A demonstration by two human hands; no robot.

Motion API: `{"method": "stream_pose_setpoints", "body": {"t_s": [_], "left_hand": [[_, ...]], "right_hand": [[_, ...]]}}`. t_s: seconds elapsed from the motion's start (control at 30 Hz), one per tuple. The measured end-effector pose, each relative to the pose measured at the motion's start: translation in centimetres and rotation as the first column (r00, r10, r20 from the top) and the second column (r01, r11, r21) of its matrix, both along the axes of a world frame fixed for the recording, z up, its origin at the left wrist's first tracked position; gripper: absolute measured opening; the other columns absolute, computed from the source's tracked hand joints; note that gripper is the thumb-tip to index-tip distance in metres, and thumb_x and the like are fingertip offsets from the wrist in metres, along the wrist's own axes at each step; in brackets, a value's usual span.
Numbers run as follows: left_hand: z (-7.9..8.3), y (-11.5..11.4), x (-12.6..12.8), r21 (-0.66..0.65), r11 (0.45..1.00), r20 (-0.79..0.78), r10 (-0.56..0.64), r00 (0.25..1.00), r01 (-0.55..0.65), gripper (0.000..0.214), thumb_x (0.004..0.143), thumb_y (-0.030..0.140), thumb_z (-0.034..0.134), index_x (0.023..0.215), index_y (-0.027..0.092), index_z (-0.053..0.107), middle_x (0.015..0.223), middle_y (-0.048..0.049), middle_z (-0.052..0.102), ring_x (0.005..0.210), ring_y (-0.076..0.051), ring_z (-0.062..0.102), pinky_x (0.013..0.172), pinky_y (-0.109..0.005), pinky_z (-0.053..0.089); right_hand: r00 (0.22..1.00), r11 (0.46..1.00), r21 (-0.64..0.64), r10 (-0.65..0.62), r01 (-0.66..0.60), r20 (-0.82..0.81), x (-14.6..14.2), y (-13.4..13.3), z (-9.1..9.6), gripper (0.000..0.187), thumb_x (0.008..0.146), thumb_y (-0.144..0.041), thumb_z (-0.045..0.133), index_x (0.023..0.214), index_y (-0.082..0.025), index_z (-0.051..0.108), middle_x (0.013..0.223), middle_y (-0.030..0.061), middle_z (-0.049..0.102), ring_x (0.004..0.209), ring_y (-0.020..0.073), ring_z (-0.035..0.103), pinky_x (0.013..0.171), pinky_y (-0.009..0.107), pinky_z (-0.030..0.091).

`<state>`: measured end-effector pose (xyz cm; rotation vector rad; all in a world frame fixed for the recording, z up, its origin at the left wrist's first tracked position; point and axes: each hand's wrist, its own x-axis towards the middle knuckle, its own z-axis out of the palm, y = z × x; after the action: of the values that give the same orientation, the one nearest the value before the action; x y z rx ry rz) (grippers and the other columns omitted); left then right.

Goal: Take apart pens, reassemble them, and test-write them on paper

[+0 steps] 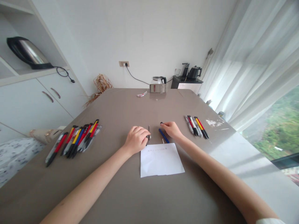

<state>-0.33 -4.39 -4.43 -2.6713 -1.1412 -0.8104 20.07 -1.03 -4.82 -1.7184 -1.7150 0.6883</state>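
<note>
My left hand (137, 138) rests on the table with its fingers curled together. A dark bit shows at its fingertips, but what they hold is mostly hidden. Just right of those fingers lies a thin pen refill (149, 130). My right hand (171, 128) is closed in a pinch on a small black pen part (161, 123). Below that hand lies a blue pen barrel (164, 136), with a small white piece (163, 141) beside it. A sheet of white paper (161, 161) with a faint row of marks near its top edge lies nearest me, between my forearms.
Several pens (76, 141) in mixed colours lie in a pile on the left. Another row of pens (196, 127) lies on the right. A glass kettle (158, 84) stands at the table's far edge, near a small red-and-white wrapper (141, 94). Curtains hang on the right.
</note>
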Motion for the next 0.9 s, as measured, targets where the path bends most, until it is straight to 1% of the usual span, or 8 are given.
{"method": "stream_pose_setpoints", "body": {"t_s": [0.07, 0.13, 0.23, 0.3, 0.4, 0.57, 0.77, 0.9], "left_hand": [[0.0, 0.0, 0.0, 0.004, 1.0, 0.001, -0.001, 1.0, 0.001, 0.025, 0.075, 0.011, 0.04, 0.086, 0.02, 0.06, 0.09, -0.0009, 0.064, 0.088, -0.018, 0.052, 0.08, -0.035, 0.034], [0.0, 0.0, 0.0, 0.005, 1.0, 0.001, -0.002, 1.0, 0.002, 0.025, 0.075, 0.011, 0.04, 0.086, 0.02, 0.06, 0.09, -0.0011, 0.064, 0.088, -0.017, 0.052, 0.08, -0.035, 0.034], [0.0, 0.0, 0.0, 0.0, 1.0, 0.0, -0.003, 1.0, 0.003, 0.025, 0.075, 0.011, 0.04, 0.086, 0.02, 0.06, 0.09, -0.0009, 0.064, 0.088, -0.018, 0.052, 0.08, -0.036, 0.034], [0.0, 0.0, 0.0, -0.005, 1.0, -0.001, -0.005, 1.0, 0.005, 0.025, 0.075, 0.011, 0.04, 0.086, 0.02, 0.06, 0.09, -0.0006, 0.064, 0.088, -0.018, 0.051, 0.08, -0.036, 0.034], [0.0, 0.0, 0.0, -0.01, 1.0, -0.001, -0.007, 1.0, 0.007, 0.025, 0.075, 0.011, 0.04, 0.087, 0.02, 0.06, 0.091, -0.0006, 0.064, 0.088, -0.018, 0.051, 0.081, -0.036, 0.034], [0.0, 0.0, 0.0, -0.005, 1.0, 0.003, 0.0, 1.0, 0.0, 0.025, 0.075, 0.011, 0.04, 0.087, 0.02, 0.06, 0.091, -0.0009, 0.064, 0.088, -0.018, 0.051, 0.08, -0.036, 0.034], [0.0, 0.0, 0.0, 0.0, 1.0, 0.007, 0.005, 1.0, -0.005, 0.026, 0.074, 0.011, 0.04, 0.086, 0.02, 0.06, 0.09, -0.0009, 0.064, 0.088, -0.017, 0.052, 0.08, -0.036, 0.034], [0.1, 0.0, 0.0, 0.0, 1.0, 0.01, 0.01, 1.0, -0.01, 0.026, 0.075, 0.011, 0.039, 0.086, 0.02, 0.06, 0.09, -0.0012, 0.064, 0.088, -0.017, 0.052, 0.08, -0.036, 0.035]], "right_hand": [[0.996, 0.999, -0.018, 0.039, -0.037, 0.085, 0.3, 0.0, 0.4, 0.034, 0.073, -0.04, 0.039, 0.051, -0.016, 0.048, 0.046, -0.0036, 0.031, 0.047, 0.0085, 0.03, 0.044, 0.021, 0.022], [0.978, 0.995, -0.042, 0.092, -0.085, 0.189, 0.6, 0.1, 0.8, 0.029, 0.073, -0.033, 0.041, 0.054, -0.015, 0.054, 0.048, -0.0022, 0.04, 0.049, 0.0093, 0.036, 0.046, 0.021, 0.025], [0.94, 0.991, -0.066, 0.132, -0.117, 0.315, 1.0, 0.3, 1.5, 0.023, 0.072, -0.026, 0.042, 0.072, -0.018, 0.063, 0.065, 0.0014, 0.058, 0.06, 0.0119, 0.049, 0.054, 0.02, 0.032], [0.914, 0.991, -0.096, 0.126, -0.097, 0.385, 1.2, 0.2, 1.9, 0.025, 0.073, -0.026, 0.043, 0.082, -0.02, 0.065, 0.078, 0.004, 0.063, 0.07, 0.0144, 0.054, 0.06, 0.021, 0.035], [0.864, 0.989, -0.135, 0.124, -0.066, 0.489, 1.2, -0.2, 2.6, 0.028, 0.075, -0.033, 0.043, 0.086, -0.021, 0.066, 0.085, 0.0067, 0.065, 0.079, 0.0186, 0.057, 0.064, 0.023, 0.037], [0.796, 0.987, -0.154, 0.129, -0.045, 0.592, 0.9, -0.9, 3.3, 0.031, 0.075, -0.039, 0.042, 0.09, -0.026, 0.065, 0.089, 0.0063, 0.065, 0.085, 0.0232, 0.058, 0.065, 0.029, 0.039], [0.746, 0.982, -0.188, 0.135, -0.014, 0.652, 0.8, -1.1, 3.8, 0.031, 0.077, -0.04, 0.04, 0.092, -0.025, 0.063, 0.09, 0.0072, 0.064, 0.086, 0.023, 0.057, 0.066, 0.03, 0.039], [0.725, 0.98, -0.195, 0.151, -0.024, 0.672, 0.8, -1.2, 4.0, 0.032, 0.077, -0.043, 0.041, 0.09, -0.024, 0.064, 0.089, 0.0082, 0.064, 0.086, 0.0233, 0.057, 0.066, 0.031, 0.039]]}}
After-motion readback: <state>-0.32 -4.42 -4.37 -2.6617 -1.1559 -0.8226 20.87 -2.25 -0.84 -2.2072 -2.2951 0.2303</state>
